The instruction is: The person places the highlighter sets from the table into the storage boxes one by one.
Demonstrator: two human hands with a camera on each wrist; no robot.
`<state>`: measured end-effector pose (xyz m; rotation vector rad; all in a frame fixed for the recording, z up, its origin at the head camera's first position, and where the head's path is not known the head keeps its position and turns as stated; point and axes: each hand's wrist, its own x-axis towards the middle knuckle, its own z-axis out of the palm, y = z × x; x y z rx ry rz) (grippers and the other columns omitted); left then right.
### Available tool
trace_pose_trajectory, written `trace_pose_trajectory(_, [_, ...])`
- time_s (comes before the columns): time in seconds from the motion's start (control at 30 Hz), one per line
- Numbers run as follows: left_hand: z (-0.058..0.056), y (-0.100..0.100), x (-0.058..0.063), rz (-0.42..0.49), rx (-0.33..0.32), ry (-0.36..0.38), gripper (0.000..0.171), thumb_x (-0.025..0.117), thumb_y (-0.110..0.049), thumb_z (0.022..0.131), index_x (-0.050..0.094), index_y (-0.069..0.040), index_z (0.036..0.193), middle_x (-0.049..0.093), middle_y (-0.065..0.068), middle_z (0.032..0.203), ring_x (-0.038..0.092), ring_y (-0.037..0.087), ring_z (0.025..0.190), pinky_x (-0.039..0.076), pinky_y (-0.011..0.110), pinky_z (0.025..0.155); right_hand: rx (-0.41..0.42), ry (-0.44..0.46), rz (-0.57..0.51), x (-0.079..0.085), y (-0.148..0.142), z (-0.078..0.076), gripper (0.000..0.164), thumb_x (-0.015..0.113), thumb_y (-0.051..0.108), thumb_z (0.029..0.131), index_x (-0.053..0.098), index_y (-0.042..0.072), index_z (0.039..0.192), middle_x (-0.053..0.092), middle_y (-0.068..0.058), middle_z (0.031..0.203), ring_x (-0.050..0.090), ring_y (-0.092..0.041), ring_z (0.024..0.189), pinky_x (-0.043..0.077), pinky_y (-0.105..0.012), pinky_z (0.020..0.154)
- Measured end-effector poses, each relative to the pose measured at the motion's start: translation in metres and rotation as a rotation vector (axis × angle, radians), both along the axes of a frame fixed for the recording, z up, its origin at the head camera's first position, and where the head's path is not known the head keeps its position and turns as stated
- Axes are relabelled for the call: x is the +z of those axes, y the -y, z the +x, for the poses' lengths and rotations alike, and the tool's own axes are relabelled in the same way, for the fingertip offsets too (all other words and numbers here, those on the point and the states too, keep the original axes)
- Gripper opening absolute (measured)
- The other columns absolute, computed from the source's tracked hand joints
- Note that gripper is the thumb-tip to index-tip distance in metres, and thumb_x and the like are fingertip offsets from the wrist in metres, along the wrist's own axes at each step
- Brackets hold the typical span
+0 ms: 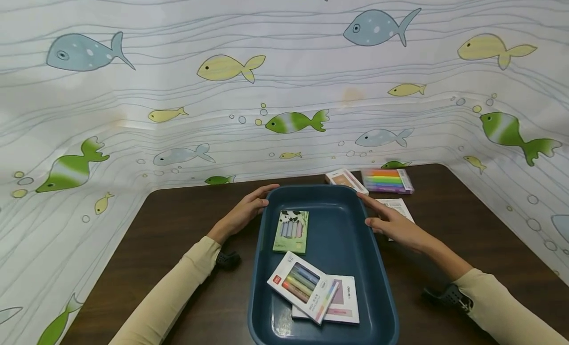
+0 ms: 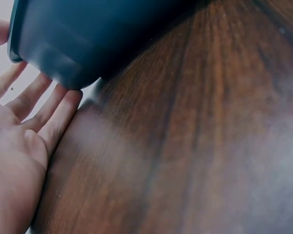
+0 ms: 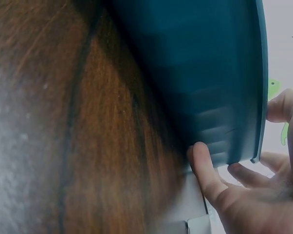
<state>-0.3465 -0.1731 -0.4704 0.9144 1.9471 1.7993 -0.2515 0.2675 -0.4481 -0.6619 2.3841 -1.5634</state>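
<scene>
A dark blue plastic tray (image 1: 340,221) stands on the table between both hands. The left hand (image 1: 244,211) touches its far left corner; in the left wrist view, nearly straight fingers lie against the outer wall (image 2: 102,39), with the thumb beside the rim. At the far right corner is the right hand (image 1: 391,226), fingertips on the outside wall (image 3: 200,78) and thumb near the rim. Inside the tray are a green panda box (image 1: 291,236) and a white box with a window showing coloured sticks (image 1: 306,285), overlapping another white box (image 1: 348,295).
Behind the tray lie a white box with a brown panel (image 1: 344,179) and a clear-cased rainbow set (image 1: 386,180). Another white box (image 1: 397,205) is partly hidden by the right hand. A fish-patterned sheet (image 1: 240,137) surrounds the dark wooden table (image 1: 213,295).
</scene>
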Motion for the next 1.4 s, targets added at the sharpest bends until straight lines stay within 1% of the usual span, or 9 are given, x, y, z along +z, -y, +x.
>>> trace_pose_trajectory(0.13, [0.000,-0.004,-0.002,0.000,-0.015,0.000,0.053,0.048,-0.023,0.108,0.035,-0.018,0.160,0.033,0.008,0.159,0.042,0.033,0.138,0.035,0.053,0.111,0.006,-0.009,0.002,0.001,-0.004,0.005,0.066,0.052,0.022,0.108,0.019,0.018,0.165,0.015,-0.017,0.167,0.031,-0.048,0.143,0.048,-0.054,0.099])
trace_pose_trajectory(0.27, [0.000,-0.008,-0.002,-0.004,-0.013,0.003,0.053,0.051,-0.028,0.107,0.039,-0.023,0.158,0.037,0.004,0.158,0.043,0.029,0.138,0.033,0.053,0.112,0.001,-0.007,0.011,0.004,-0.008,0.008,0.066,0.055,0.022,0.107,0.021,0.018,0.164,0.017,-0.019,0.166,0.045,-0.046,0.134,0.052,-0.044,0.096])
trace_pose_trajectory(0.37, [-0.001,-0.010,0.001,-0.010,-0.014,0.002,0.054,0.052,-0.029,0.106,0.040,-0.024,0.158,0.038,0.003,0.157,0.045,0.029,0.137,0.034,0.054,0.112,-0.002,-0.005,0.026,0.008,-0.012,0.008,0.066,0.057,0.022,0.106,0.025,0.018,0.163,0.022,-0.021,0.164,0.056,-0.040,0.125,0.053,-0.038,0.093])
trace_pose_trajectory(0.53, [-0.002,-0.011,0.004,-0.013,-0.020,-0.005,0.055,0.052,-0.025,0.106,0.038,-0.020,0.159,0.036,0.006,0.159,0.043,0.031,0.137,0.033,0.054,0.112,-0.011,-0.036,0.033,0.018,-0.020,0.004,0.061,0.057,0.019,0.106,0.032,0.009,0.160,0.034,-0.024,0.158,0.065,-0.029,0.115,0.055,-0.037,0.090])
trace_pose_trajectory(0.63, [-0.002,-0.010,0.005,-0.011,-0.020,-0.008,0.055,0.051,-0.023,0.106,0.037,-0.019,0.159,0.036,0.008,0.159,0.043,0.032,0.137,0.034,0.053,0.111,-0.026,-0.063,0.019,0.026,-0.025,0.000,0.057,0.057,0.017,0.106,0.036,0.005,0.157,0.043,-0.024,0.153,0.067,-0.031,0.112,0.055,-0.040,0.091])
trace_pose_trajectory(0.8, [0.002,-0.006,0.004,-0.016,-0.016,-0.005,0.055,0.050,-0.020,0.106,0.036,-0.017,0.159,0.037,0.009,0.158,0.044,0.032,0.137,0.034,0.053,0.111,-0.071,-0.099,0.097,0.038,-0.035,-0.014,0.055,0.059,0.025,0.106,0.042,0.007,0.155,0.052,-0.022,0.146,0.062,-0.037,0.120,0.053,-0.043,0.095])
trace_pose_trajectory(1.0, [0.005,-0.002,0.002,-0.011,-0.006,-0.002,0.054,0.049,-0.021,0.106,0.037,-0.018,0.159,0.039,0.008,0.157,0.044,0.031,0.137,0.033,0.053,0.112,-0.148,-0.136,0.236,0.050,-0.058,-0.037,0.059,0.058,0.034,0.106,0.040,0.011,0.157,0.049,-0.020,0.149,0.050,-0.040,0.130,0.049,-0.053,0.094])
trace_pose_trajectory(1.17, [0.006,0.001,0.001,-0.004,-0.015,-0.003,0.055,0.047,-0.017,0.107,0.034,-0.016,0.160,0.038,0.010,0.157,0.044,0.033,0.137,0.034,0.053,0.112,-0.209,-0.105,0.350,0.056,-0.080,-0.058,0.070,0.057,0.046,0.103,0.037,0.008,0.158,0.043,-0.025,0.152,0.041,-0.050,0.135,0.042,-0.068,0.094])
trace_pose_trajectory(1.4, [0.004,0.003,0.000,-0.008,-0.009,-0.003,0.053,0.048,-0.019,0.107,0.037,-0.020,0.159,0.040,0.008,0.156,0.045,0.032,0.136,0.034,0.051,0.112,-0.260,-0.045,0.392,0.054,-0.100,-0.082,0.081,0.060,0.054,0.099,0.033,0.006,0.159,0.033,-0.031,0.156,0.034,-0.052,0.138,0.033,-0.071,0.101])
